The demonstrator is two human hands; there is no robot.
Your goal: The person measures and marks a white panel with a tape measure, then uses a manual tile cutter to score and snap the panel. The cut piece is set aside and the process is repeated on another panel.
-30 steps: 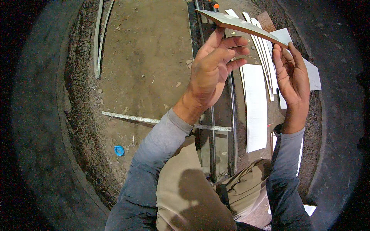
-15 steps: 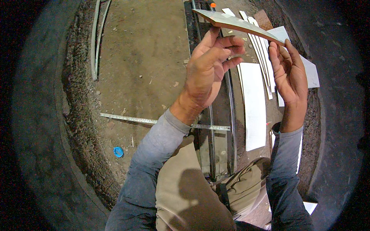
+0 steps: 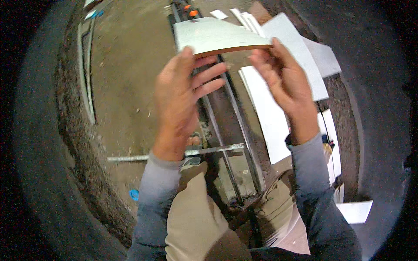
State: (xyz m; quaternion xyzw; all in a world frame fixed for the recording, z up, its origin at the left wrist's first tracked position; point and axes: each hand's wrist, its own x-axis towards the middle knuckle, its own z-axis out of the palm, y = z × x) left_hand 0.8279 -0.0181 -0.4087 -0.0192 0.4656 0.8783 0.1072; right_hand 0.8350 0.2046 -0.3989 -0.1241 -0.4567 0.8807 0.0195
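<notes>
Between both hands I hold up a cut piece of ceramic tile (image 3: pixel 220 35), white on its face and reddish-brown along the edge. My left hand (image 3: pixel 183 87) grips the tile's near left corner, thumb on top and the other fingers spread below. At the right end, my right hand (image 3: pixel 285 80) pinches the narrow tip between thumb and fingers. Beneath the tile runs a tile cutter (image 3: pixel 221 130) with two long metal rails. Across these rails lies a pale measuring strip (image 3: pixel 128 158), partly hidden behind my left wrist.
To the right lie a large white tile (image 3: pixel 266 117), another white tile (image 3: pixel 300 56) and several narrow white strips (image 3: pixel 248 21). Bent pale strips (image 3: pixel 85 69) rest on the dirt floor at left, with a blue ring-shaped piece (image 3: pixel 134 194) nearer me. Orange parts (image 3: pixel 193 13) show at the cutter's far end.
The tile piece has moved left and tipped, so its white face shows more. My left hand has shifted left and down, its thumb now on top. The whole view has also shifted.
</notes>
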